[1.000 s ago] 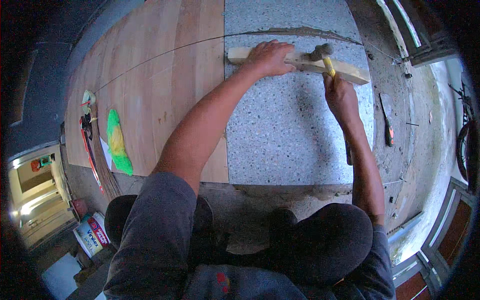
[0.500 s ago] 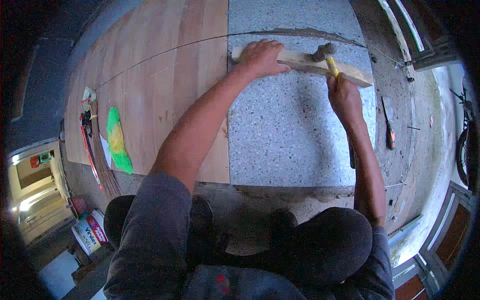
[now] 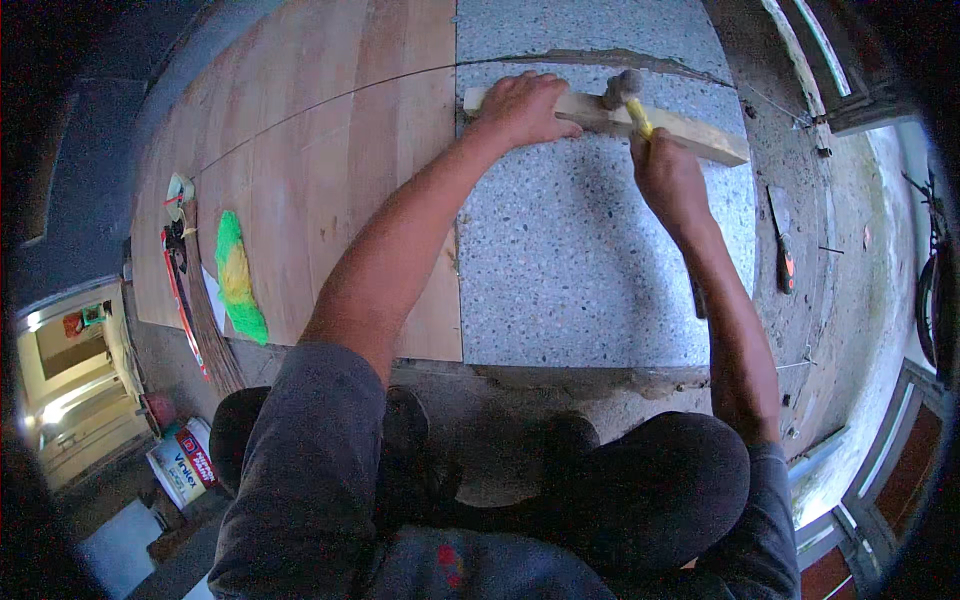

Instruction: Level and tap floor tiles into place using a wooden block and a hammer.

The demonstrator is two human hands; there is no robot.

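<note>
A pale wooden block (image 3: 690,138), long and narrow, lies across the speckled grey tile (image 3: 560,270) near its far end. My left hand (image 3: 524,108) grips the block's left end from above, thumb on the near side. In my right hand (image 3: 672,180) is a hammer (image 3: 626,86), held by its yellow handle near the head. The hammer head is over the middle of the block; whether it touches cannot be made out. Part of the handle is hidden by my right hand and forearm. Beyond the block runs a dark crooked seam of mortar (image 3: 600,58).
Wood-patterned flooring (image 3: 330,200) adjoins the tile on the left, with a green-and-yellow net bundle (image 3: 238,275) and a stick broom (image 3: 208,310) on it. An orange-handled scraper (image 3: 782,250) lies on the rough floor at right. A paint bucket (image 3: 183,465) stands at lower left.
The hammer and my right hand have shifted left along the block, toward my left hand. My left hand stays on the block's left end.
</note>
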